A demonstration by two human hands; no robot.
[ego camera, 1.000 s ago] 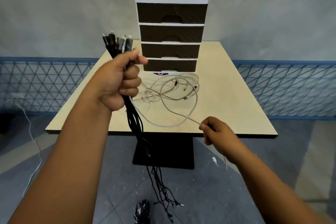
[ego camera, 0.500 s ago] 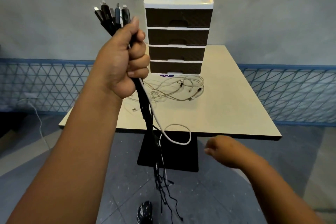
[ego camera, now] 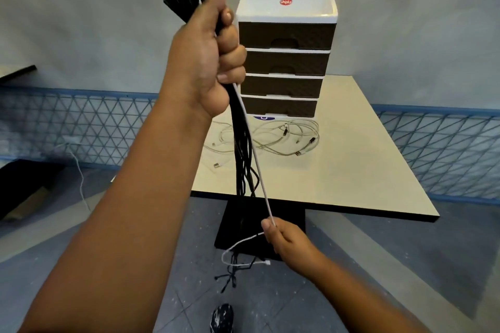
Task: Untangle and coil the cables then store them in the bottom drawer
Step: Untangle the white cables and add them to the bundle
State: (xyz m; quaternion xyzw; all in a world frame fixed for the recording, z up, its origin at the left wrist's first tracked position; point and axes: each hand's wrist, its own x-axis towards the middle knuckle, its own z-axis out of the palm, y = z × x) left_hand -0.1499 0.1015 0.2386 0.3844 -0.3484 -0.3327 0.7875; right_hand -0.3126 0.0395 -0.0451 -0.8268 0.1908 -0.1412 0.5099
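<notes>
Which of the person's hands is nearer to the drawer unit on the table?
The left hand: raised beside the drawer unit, gripping the black cable bundle. The right hand is low, off the table's near edge, pinching the white cable.

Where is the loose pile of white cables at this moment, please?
In the head view, the loose pile of white cables lies on the beige square table, just in front of the brown-and-white plastic drawer unit, behind the hanging bundle of black cables.

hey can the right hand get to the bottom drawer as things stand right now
Probably not yet. The right hand is pinching the white cable low, off the table edge, and the bottom drawer sits shut across the table.
</notes>
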